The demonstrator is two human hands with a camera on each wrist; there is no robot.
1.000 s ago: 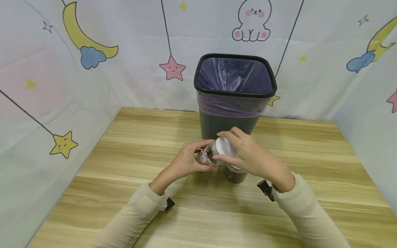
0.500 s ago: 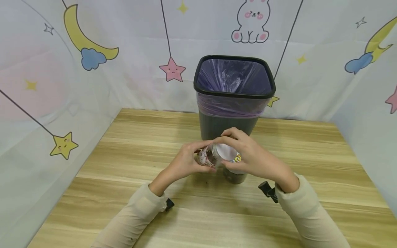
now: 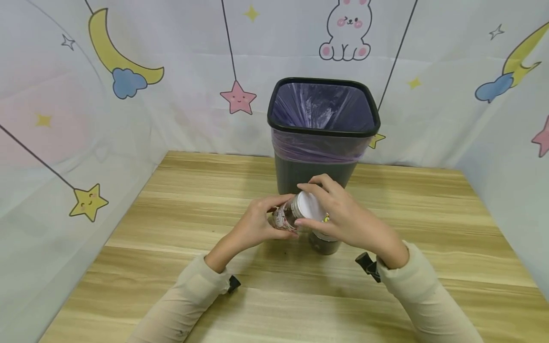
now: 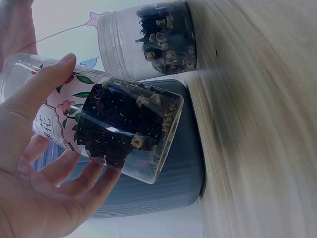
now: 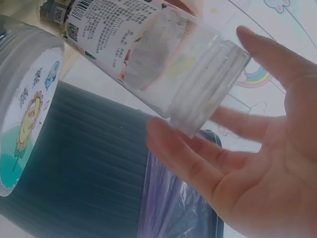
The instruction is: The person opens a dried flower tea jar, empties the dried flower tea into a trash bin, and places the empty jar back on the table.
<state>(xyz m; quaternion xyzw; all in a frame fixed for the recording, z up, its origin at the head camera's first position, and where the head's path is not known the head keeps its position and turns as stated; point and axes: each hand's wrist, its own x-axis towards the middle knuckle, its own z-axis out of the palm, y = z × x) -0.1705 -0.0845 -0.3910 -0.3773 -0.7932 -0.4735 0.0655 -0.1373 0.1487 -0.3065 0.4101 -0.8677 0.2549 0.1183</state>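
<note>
My left hand (image 3: pixel 257 221) grips a tilted clear jar (image 4: pixel 124 124) with a floral label round its body, thumb on one side and fingers on the other. Dark dried tea with small pale buds lies toward its base. At the jar's other end, my right hand (image 3: pixel 339 209) holds the white lid (image 3: pixel 310 206) by its edge between thumb and fingers. In the right wrist view the right fingertips (image 5: pixel 161 131) are at the ridged neck end. A second jar (image 4: pixel 153 42), with similar dried contents, stands upright close by; its lid (image 5: pixel 29 114) bears a flower picture.
A dark bin (image 3: pixel 323 131) lined with a purple bag stands right behind the jars. The wood-patterned table (image 3: pixel 193 190) is bounded by white printed cloth (image 3: pixel 193 95) at the back and sides. Black devices (image 3: pixel 368 267) sit at both wrists.
My right hand turned clockwise along the lid, then swung back to its earlier pose, thumb again at the lid's lower left. My left hand keeps the jar nearly still.
</note>
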